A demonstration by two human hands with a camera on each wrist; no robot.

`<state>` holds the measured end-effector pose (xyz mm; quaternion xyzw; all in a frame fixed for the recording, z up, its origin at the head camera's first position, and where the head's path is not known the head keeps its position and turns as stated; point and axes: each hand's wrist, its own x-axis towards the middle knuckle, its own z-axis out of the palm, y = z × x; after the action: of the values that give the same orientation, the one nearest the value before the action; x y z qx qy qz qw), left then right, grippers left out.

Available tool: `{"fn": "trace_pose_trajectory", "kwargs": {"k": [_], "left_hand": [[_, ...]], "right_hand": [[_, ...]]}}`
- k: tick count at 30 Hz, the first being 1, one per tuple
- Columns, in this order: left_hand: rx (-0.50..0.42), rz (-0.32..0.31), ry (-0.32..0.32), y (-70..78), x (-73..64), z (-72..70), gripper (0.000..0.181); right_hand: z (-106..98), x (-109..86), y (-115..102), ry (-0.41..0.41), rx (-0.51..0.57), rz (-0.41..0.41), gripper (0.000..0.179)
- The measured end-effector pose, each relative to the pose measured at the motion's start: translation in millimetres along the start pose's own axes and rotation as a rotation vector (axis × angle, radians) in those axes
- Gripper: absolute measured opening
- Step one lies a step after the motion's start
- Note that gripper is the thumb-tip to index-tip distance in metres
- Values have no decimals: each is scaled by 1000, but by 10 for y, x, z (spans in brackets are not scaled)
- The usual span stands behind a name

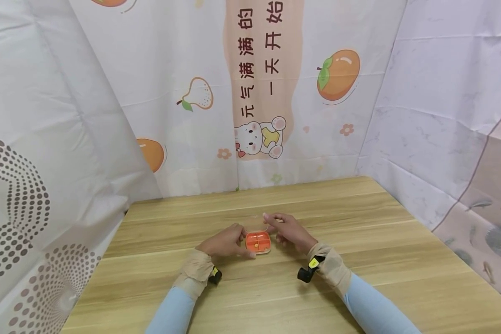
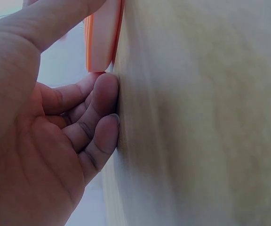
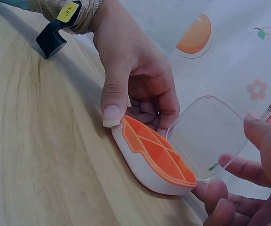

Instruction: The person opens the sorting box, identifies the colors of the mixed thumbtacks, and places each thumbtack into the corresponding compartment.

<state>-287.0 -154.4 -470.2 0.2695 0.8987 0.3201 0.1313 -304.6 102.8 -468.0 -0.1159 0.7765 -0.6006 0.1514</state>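
A small pill box [image 1: 264,238] with a white shell and orange compartments lies on the table, its clear lid [image 3: 203,136] raised on the far side. In the head view a small yellow round piece [image 1: 256,245] shows in one compartment. My left hand [image 1: 225,240] grips the box at its left end, thumb on the near corner and fingers behind. In the left wrist view, the fingertips [image 2: 106,89] rest right at the tabletop beside the white shell. My right hand [image 1: 291,230] pinches the lid's right edge between thumb and index finger, other fingers near the box's right end.
The wood-grain table [image 1: 338,213] reaches back to a printed curtain [image 1: 192,134] with fruit and lettering. More curtains hang at left and right. Each wrist carries a black camera [image 1: 306,274] on a tan wrap.
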Motion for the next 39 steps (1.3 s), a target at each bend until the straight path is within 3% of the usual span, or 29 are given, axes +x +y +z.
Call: {"fn": "trace_pose_trajectory", "kwargs": {"k": [26, 39], "left_hand": [[5, 16, 7, 58, -8, -16, 62], [-8, -5, -2, 29, -18, -9, 62]], "right_hand": [[-104, 42, -23, -65, 6, 42, 56], [-133, 62, 24, -119, 12, -8, 52]]}}
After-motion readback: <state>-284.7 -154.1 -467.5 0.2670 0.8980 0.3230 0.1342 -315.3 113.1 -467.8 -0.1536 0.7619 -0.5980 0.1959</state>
